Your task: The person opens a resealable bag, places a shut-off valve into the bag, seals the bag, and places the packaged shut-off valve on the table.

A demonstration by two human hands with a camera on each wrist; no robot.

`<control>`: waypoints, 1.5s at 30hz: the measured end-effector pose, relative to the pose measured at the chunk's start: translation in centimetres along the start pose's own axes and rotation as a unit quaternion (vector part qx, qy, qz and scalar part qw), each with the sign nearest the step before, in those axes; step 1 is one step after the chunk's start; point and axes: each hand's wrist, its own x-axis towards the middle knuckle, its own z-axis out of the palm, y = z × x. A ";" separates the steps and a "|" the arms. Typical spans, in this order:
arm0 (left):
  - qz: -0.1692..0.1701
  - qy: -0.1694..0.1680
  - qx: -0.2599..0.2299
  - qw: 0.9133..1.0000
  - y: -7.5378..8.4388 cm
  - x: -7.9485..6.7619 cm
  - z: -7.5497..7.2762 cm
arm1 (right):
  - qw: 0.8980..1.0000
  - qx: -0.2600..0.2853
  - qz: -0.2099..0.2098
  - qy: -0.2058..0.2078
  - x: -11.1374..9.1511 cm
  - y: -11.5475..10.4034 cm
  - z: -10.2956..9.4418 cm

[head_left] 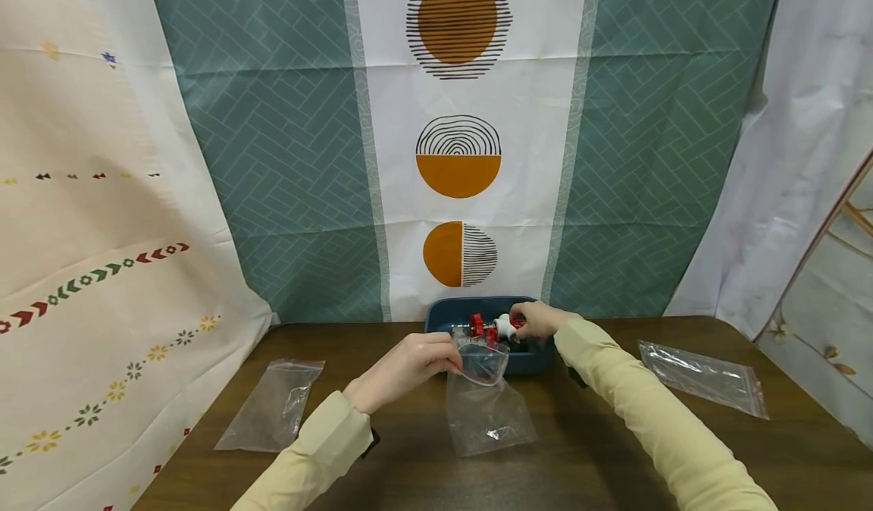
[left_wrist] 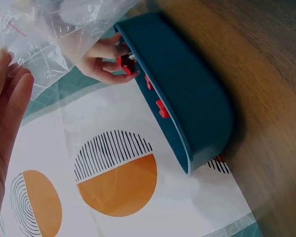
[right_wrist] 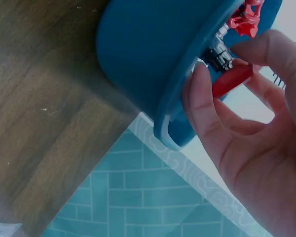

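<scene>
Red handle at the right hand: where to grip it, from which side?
Probably mid-length on the red handle, fingers either side, coming from above: it looks slim and elongated, and the blue bin's walls hamper side access while its top is open. The right hand holds it there.

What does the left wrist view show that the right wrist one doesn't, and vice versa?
Left wrist only: the left hand pinching a clear bag.
Right wrist only: a plain look at a black-and-silver fitting, and a pale scrap at lower left, too cropped to identify.
Both: the right hand gripping a red piece, the blue bin, wooden table and patterned cloth.
</scene>
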 end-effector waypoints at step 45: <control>-0.002 -0.005 0.009 1.000 -1.2 1.0 0.6 | 0.982 0.124 -0.098 0.108 -8.3 -4.4 -9.3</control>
